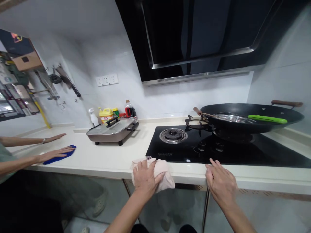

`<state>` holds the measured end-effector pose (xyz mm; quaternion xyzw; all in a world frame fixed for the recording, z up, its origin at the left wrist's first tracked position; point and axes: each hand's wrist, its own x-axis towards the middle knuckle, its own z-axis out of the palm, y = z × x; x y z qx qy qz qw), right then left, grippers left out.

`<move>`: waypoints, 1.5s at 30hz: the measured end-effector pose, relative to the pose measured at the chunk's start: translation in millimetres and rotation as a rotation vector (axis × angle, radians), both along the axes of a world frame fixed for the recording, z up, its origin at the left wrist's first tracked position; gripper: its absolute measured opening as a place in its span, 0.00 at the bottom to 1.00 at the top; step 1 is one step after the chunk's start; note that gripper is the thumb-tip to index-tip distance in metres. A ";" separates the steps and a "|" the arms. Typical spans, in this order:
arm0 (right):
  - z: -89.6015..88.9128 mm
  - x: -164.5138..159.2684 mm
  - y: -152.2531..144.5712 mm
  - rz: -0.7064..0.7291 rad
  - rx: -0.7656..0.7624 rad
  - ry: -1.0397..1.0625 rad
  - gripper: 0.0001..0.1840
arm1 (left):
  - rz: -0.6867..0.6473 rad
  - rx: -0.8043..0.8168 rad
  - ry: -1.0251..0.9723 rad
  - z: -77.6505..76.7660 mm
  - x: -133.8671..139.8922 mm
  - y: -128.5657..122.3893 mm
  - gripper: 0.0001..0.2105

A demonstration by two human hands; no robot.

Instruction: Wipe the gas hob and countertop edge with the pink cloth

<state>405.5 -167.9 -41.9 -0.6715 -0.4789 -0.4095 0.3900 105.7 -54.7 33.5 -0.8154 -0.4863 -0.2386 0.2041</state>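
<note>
My left hand (146,177) lies over a pale pink cloth (164,168), pressing it onto the front edge of the counter. Part of the cloth hangs down over that edge. Just behind it is the left front corner of the black glass gas hob (179,157). My right hand (221,181) rests at the counter edge in front of the hob, fingers stretched out and nothing in it. Behind my hands, the left burner (173,135) is bare, without its pan support; a black pan support (198,124) sits farther back.
A large black wok (245,127) holding a green-handled utensil (267,119) stands on the right. A lidded electric pan (110,131) and several bottles are at the back left. At far left, another person's hand wipes with a blue cloth (59,156). A black range hood (199,38) hangs overhead.
</note>
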 end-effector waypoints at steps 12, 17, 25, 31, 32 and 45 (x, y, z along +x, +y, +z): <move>6.1 -5.7 -2.9 0.007 -0.030 0.060 0.12 | -0.132 -0.132 0.037 36.1 74.0 5.0 0.19; 8.7 -6.2 -3.8 -0.005 -0.036 0.022 0.12 | -0.209 -0.246 -0.054 42.4 140.2 24.0 0.18; 6.5 -1.6 -7.0 0.113 -0.121 0.191 0.13 | -0.439 -0.429 -0.198 39.2 223.3 0.8 0.25; 35.4 11.8 -28.7 0.206 0.116 0.462 0.17 | -0.654 -0.556 -0.114 35.4 213.1 -10.1 0.42; 44.7 10.3 -29.8 0.191 0.160 0.426 0.18 | -0.680 -0.596 -0.094 36.9 208.4 -6.9 0.44; 86.1 -20.3 75.8 0.233 -0.737 0.239 0.31 | -0.276 -0.418 -0.211 32.2 29.1 70.3 0.19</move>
